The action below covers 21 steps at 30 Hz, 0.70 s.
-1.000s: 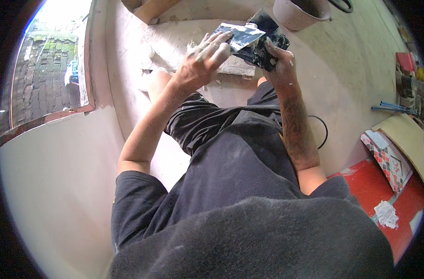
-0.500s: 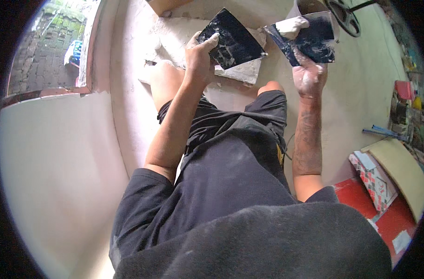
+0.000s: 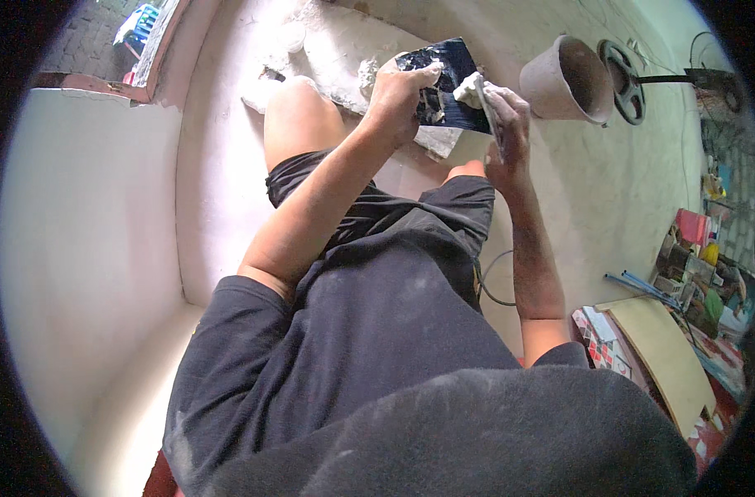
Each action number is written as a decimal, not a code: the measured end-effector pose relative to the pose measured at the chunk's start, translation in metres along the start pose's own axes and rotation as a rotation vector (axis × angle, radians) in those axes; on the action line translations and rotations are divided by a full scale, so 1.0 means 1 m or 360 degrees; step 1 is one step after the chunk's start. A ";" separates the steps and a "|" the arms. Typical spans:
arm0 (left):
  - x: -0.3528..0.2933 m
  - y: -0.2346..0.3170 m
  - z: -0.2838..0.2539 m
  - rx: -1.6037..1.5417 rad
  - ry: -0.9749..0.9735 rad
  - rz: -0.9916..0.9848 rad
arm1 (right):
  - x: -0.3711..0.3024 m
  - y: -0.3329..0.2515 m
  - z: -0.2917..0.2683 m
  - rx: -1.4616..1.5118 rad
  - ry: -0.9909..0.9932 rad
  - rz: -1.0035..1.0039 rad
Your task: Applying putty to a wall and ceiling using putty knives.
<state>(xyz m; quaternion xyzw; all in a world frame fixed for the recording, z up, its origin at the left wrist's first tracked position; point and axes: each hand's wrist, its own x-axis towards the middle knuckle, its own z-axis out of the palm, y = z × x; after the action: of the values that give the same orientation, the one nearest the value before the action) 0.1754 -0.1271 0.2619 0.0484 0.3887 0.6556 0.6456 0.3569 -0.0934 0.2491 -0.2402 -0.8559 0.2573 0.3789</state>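
The scraper [image 3: 460, 68] is blue-black, smeared white; the putty [image 3: 468, 91] white; the bucket [image 3: 549, 84] pinkish-grey; the box [image 3: 595, 332] diamond-patterned, red, grey and white.

plate [image 3: 457, 62]: smth, semi-gloss | paste [image 3: 468, 91]: lumpy, matt | bucket [image 3: 551, 86]: matt | shirt [image 3: 410, 306]: matt cloth

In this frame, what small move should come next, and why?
Probably sliding the edge-on blade in the right hand lightly along the dark blade in the left hand, to gather the white lump: it sits where the blades appear to meet, and pale smears mark the dark blade's face.
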 end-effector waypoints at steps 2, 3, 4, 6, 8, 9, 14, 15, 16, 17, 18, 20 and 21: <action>-0.003 0.003 -0.002 0.0049 0.0105 -0.0002 | -0.003 0.013 0.007 -0.0211 0.0002 -0.0012; -0.005 0.008 -0.004 0.0113 0.0212 0.0002 | -0.003 0.019 0.013 -0.0202 0.0003 -0.0029; 0.003 0.009 -0.016 0.0231 0.0188 0.0042 | -0.002 0.026 0.019 -0.0162 -0.0012 0.0091; 0.001 0.018 -0.007 0.0141 0.0109 0.0069 | -0.029 0.075 0.035 0.0173 0.0214 0.0315; -0.003 0.029 0.012 -0.0077 -0.0059 0.0067 | -0.080 0.132 0.037 0.0438 0.0491 0.0400; -0.002 0.036 0.015 -0.0056 -0.0097 0.0066 | -0.093 0.147 0.032 0.0875 0.0621 0.0776; -0.019 0.103 -0.017 0.0037 -0.0132 0.0120 | -0.010 0.116 0.013 0.2336 0.0993 0.1419; -0.019 0.115 -0.015 -0.0001 -0.0231 0.0062 | 0.027 0.110 -0.015 0.2092 0.0895 0.1320; -0.020 0.127 -0.028 0.0029 -0.0217 0.0099 | 0.074 0.077 -0.027 0.2179 0.0869 0.1279; -0.020 0.135 -0.035 0.0058 -0.0228 0.0156 | 0.117 0.046 -0.045 0.2310 0.0538 0.1078; -0.022 0.141 -0.022 0.0119 -0.0197 0.0170 | 0.143 0.041 -0.066 0.1976 0.0566 0.0977; -0.037 0.154 -0.024 0.0175 -0.0154 0.0130 | 0.209 -0.017 -0.073 0.1799 0.0397 0.0977; -0.045 0.154 -0.026 0.0159 -0.0205 0.0036 | 0.216 -0.003 -0.076 0.1525 0.0295 0.0936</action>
<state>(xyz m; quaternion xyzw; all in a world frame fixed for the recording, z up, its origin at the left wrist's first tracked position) 0.0432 -0.1580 0.3517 0.1272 0.3779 0.6382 0.6586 0.2858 0.0552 0.4082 -0.2911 -0.5040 0.6893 0.4315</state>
